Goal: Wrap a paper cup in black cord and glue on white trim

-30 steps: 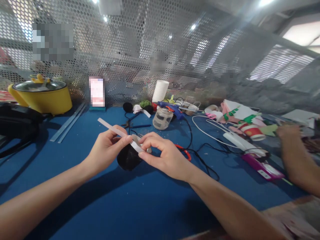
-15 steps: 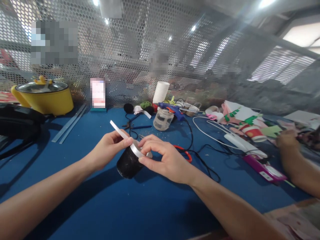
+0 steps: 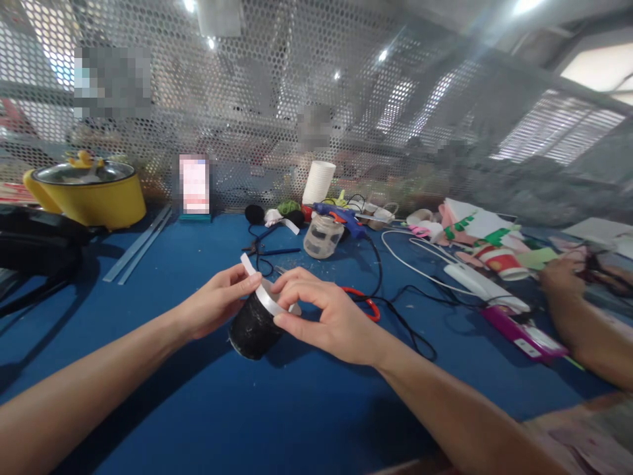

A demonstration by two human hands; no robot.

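A black cup (image 3: 252,326) is tilted between both my hands above the blue table (image 3: 148,396). A white paper strip (image 3: 262,293) curves round the cup's rim, with a short free end sticking up to the left. My left hand (image 3: 215,307) pinches the strip against the cup's left side. My right hand (image 3: 326,316) has its thumb and fingers closed on the strip and the rim at the right. Red-handled scissors (image 3: 363,303) lie just behind my right hand.
A yellow pot (image 3: 89,194) and a black bag (image 3: 34,244) stand at the left. A glass jar (image 3: 321,236), a blue glue gun (image 3: 343,218), a white roll (image 3: 319,181) and cables lie at the back. Another person's hand (image 3: 561,277) works at the right among craft paper.
The strip's long free end has grown shorter as it wrapped further round the cup's rim. My hands stayed in place on the cup. The other person's hand shifted slightly.
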